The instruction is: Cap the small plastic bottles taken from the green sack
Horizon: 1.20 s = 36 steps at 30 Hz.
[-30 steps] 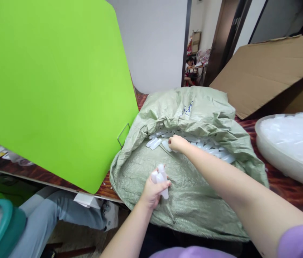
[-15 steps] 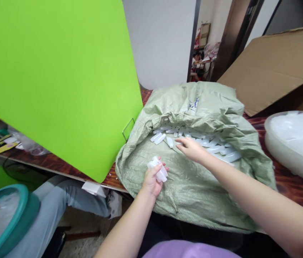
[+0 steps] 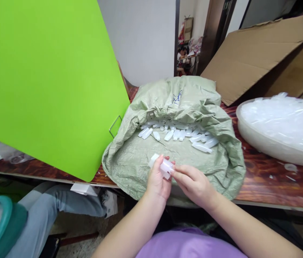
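My left hand (image 3: 159,179) is closed around a small bunch of translucent white plastic tubes (image 3: 166,167), held above the front of a pale green woven sack (image 3: 138,172). My right hand (image 3: 194,182) meets it from the right, thumb and fingers pinched at the end of the bunch; the fingers partly hide what they grip there. Beyond both hands, several loose white tubes (image 3: 169,135) lie in the sack's open mouth, some flat-ended and tapered.
A large bright green board (image 3: 49,82) stands at the left. On the right, a round tub (image 3: 269,147) heaped with white pieces sits on the wood-patterned table (image 3: 259,179), before a cardboard box (image 3: 250,61). At lower left, a co-worker's leg (image 3: 68,200) and teal basin (image 3: 9,222).
My right hand has come back from the loose tubes in the sack to the bunch in my left hand. The left hand still holds its tubes. The view has shifted to the right.
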Tool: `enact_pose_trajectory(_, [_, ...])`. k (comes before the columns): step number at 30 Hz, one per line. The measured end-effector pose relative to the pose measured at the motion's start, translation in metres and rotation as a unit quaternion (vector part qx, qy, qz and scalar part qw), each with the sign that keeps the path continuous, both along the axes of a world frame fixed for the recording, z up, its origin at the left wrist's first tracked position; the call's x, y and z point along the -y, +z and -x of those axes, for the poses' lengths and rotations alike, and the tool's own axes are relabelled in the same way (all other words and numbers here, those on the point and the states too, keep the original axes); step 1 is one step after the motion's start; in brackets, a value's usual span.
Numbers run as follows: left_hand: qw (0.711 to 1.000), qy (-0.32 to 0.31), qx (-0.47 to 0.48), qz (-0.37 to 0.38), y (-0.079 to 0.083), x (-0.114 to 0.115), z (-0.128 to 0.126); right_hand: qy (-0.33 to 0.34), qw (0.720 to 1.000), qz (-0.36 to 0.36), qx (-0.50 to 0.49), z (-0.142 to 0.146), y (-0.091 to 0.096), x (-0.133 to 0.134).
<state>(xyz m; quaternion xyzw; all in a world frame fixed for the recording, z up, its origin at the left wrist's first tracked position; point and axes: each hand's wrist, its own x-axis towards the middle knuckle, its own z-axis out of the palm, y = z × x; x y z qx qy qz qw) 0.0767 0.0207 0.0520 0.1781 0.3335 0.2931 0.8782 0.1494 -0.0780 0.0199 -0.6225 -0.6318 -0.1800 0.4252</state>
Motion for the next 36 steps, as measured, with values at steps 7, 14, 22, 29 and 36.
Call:
enact_pose_trajectory(7, [1.000, 0.016, 0.001, -0.016, 0.007, 0.024, -0.002, -0.076, 0.944, 0.057, -0.315, -0.002, 0.010, 0.011])
enact_pose_trajectory(14, [0.989, -0.005, -0.023, -0.147, 0.004, 0.041, 0.002, 0.049, 0.761, 0.100, -0.639, -0.005, 0.022, 0.020])
enact_pose_trajectory(22, [0.981, -0.041, -0.004, -0.191, 0.008, 0.063, 0.005, 0.090, 0.648, 0.054, -0.754, 0.010, 0.028, 0.044])
enact_pose_trajectory(29, [0.980, -0.036, -0.007, -0.198, 0.011, 0.085, 0.017, 0.030, 0.752, 0.170, -0.637, 0.017, 0.023, 0.071])
enact_pose_trajectory(36, [0.987, -0.027, 0.007, -0.160, 0.013, 0.094, 0.021, 0.016, 0.830, 0.129, -0.543, 0.025, 0.030, 0.082])
